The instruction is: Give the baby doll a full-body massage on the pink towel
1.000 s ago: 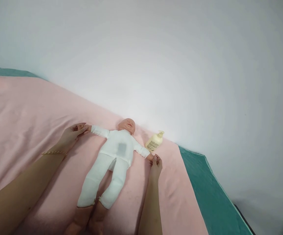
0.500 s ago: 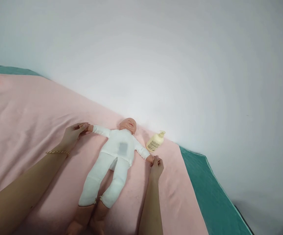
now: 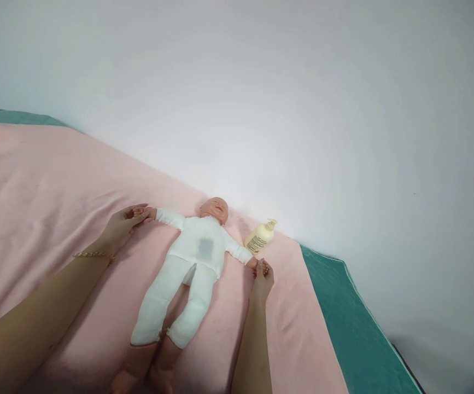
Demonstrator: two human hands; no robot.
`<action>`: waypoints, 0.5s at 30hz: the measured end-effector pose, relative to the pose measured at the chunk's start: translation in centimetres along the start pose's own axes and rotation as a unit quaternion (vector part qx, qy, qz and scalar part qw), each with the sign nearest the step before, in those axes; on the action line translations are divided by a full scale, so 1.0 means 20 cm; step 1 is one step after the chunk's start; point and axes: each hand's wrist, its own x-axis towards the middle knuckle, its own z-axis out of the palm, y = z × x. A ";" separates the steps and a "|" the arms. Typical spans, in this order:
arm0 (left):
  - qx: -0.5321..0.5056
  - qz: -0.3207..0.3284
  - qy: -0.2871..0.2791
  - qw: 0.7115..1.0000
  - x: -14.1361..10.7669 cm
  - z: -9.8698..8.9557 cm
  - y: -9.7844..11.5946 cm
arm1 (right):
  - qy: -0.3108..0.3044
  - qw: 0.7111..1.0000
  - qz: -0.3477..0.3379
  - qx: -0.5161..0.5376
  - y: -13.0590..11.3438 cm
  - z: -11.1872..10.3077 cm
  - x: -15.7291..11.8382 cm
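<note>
A baby doll (image 3: 198, 246) with a white cloth body lies on its back on a pink blanket (image 3: 298, 306), its arms stretched out to both sides. My left hand (image 3: 122, 223) is closed around the doll's hand on the left of the view, thumb on top and fingers beneath. On the other side, my right hand (image 3: 263, 280) pinches the doll's other hand between thumb and fingers. Just beyond my right hand stands a pale yellow pump bottle (image 3: 260, 237) with printed text, close to the doll's sleeve.
A white wall (image 3: 237, 98) runs along the blanket's far edge. Green sheet (image 3: 355, 312) shows past the blanket on the right, and a strip of it at the far left. The blanket has folds on the left.
My left thumb and fingers have shifted slightly on the doll's hand, showing more of it. My right fingers have also moved a little, uncovering the doll's small fingers. Doll and bottle stay in place.
</note>
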 end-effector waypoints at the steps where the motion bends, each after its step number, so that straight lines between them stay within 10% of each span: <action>1: 0.009 0.004 0.006 1.000 -0.01 0.01 0.01 | -0.002 1.000 0.000 -0.003 0.00 0.00 0.00; 15: -0.058 -0.003 -0.021 0.998 0.07 -0.04 -0.09 | 0.019 1.000 0.005 -0.017 0.01 0.01 0.01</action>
